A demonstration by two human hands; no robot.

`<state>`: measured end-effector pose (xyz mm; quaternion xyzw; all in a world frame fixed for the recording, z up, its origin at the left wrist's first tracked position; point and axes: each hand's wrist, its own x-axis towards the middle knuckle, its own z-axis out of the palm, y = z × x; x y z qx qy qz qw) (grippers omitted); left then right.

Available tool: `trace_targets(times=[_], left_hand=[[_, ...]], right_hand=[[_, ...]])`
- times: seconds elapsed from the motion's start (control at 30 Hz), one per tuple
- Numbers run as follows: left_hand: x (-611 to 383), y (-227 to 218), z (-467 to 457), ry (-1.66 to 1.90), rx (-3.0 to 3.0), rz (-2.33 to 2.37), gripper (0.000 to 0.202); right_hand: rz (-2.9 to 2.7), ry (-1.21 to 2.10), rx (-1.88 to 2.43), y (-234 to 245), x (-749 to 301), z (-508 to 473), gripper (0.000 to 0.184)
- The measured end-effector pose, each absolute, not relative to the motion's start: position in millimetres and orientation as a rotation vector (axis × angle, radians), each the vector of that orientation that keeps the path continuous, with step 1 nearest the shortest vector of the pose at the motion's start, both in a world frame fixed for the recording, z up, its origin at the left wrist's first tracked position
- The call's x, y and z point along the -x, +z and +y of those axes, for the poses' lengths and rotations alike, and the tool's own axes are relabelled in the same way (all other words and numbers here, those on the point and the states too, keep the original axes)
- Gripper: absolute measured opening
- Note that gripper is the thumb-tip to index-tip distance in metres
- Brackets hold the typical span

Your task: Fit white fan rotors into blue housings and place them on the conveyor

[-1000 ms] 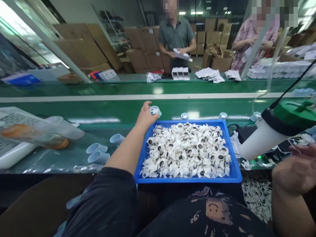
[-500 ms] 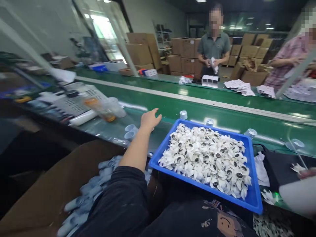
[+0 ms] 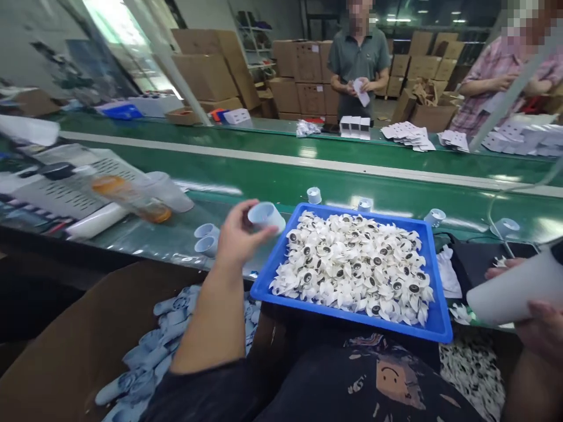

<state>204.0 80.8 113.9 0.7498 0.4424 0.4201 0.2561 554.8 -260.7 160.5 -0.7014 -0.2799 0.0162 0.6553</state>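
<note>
My left hand (image 3: pixel 237 237) is closed around a light blue plastic cup (image 3: pixel 265 217), its open end facing up, just left of the blue tray (image 3: pixel 443 293). Two similar cups (image 3: pixel 206 239) stand on the bench left of that hand. Heaped in the tray are many white fan impellers (image 3: pixel 352 264) with dark hubs. At the right edge my right hand (image 3: pixel 543 328) grips a white cylinder (image 3: pixel 505 296) with a dark end, tilted and partly cut off by the frame. A loose white impeller (image 3: pixel 461 313) lies below the cylinder.
Several clear cups (image 3: pixel 314 196) line the green conveyor (image 3: pixel 272 176) behind the tray. A brown box (image 3: pixel 88 328) of blue-grey plastic housings (image 3: pixel 153 351) sits low left. Bottles (image 3: pixel 132 199) lie on the left bench. Two people (image 3: pixel 358 64) handle white pieces across the conveyor.
My left hand was reaching with fingers apart; it now holds a cup. The white cylinder has moved further into view with my right hand. The view has shifted.
</note>
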Motion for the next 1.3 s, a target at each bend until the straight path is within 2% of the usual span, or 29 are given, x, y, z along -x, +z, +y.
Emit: trace_targets(times=[0.07,0.17,0.23,0.3,0.4,0.47,0.6,0.7,0.9,1.07,1.3], left_hand=[[-214.8,112.7,39.9,1.076,-1.935,0.747,0.073],[-239.2,106.5,-21.2,0.856,-1.877,0.356,0.06],[-259.2,105.0,-52.1,0.687,-1.839,0.161,0.052],[-278.7,107.1,-73.0,0.535,-1.876,0.075,0.052],[-302.6,113.8,-90.7,0.417,-2.074,0.141,0.06],[-313.5,117.8,-97.9,0.405,-2.168,0.167,0.062],[-322.7,123.5,-108.9,0.489,-2.19,0.126,0.043],[-323.4,126.8,-113.5,0.54,-2.163,0.13,0.035],[-324.7,130.8,-116.4,0.554,-2.159,0.116,0.035],[-325.7,129.6,-118.4,0.601,-2.151,0.079,0.033],[-325.0,130.2,-121.9,0.508,-2.173,0.188,0.039]], right_hand=[[-0.593,0.246,1.47,172.0,-543.5,-261.2,0.067],[-0.663,0.515,1.382,178.1,-533.4,-257.0,0.073],[-0.736,0.591,1.276,179.8,-524.0,-247.1,0.061],[-0.795,0.596,1.112,183.2,-510.4,-232.6,0.048],[-0.83,0.688,0.968,192.0,-488.6,-210.3,0.039],[-0.867,0.723,0.902,197.4,-477.1,-199.7,0.043],[-0.87,0.709,0.849,200.4,-462.5,-191.7,0.054],[-0.856,0.746,0.889,197.1,-459.2,-191.8,0.053],[-0.898,0.717,0.826,191.1,-462.2,-193.5,0.04],[-0.883,0.719,0.876,193.9,-462.4,-195.8,0.046],[-0.916,0.684,0.817,193.7,-461.5,-194.5,0.042]])
